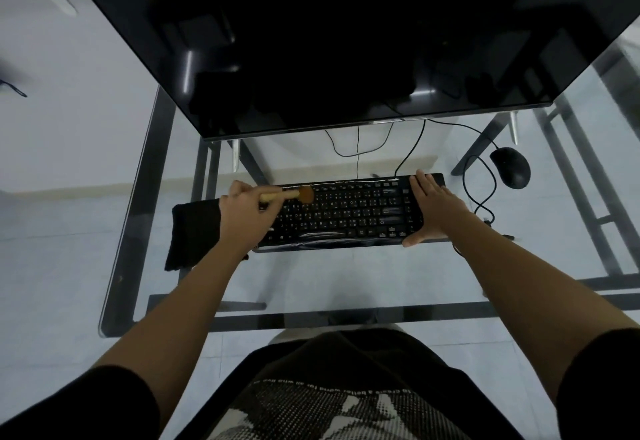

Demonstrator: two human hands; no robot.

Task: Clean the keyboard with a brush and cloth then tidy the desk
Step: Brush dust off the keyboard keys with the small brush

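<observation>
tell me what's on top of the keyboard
The brush has its bristles on the upper-left keys of the keyboard, its handle gripped by the left hand. The right hand lies flat over the right end. Keys beneath both hands are hidden.

The keyboard [346, 212] lies mid-desk [311, 280], the brush [298, 194] on its far-left keys. The cloth [194, 231] lies just left, the mouse [510, 166] far right, the monitor [311, 41] behind.

Single head-worn wide-angle view, facing forward and steeply down, close above the surface [346, 277] at frame centre.
</observation>
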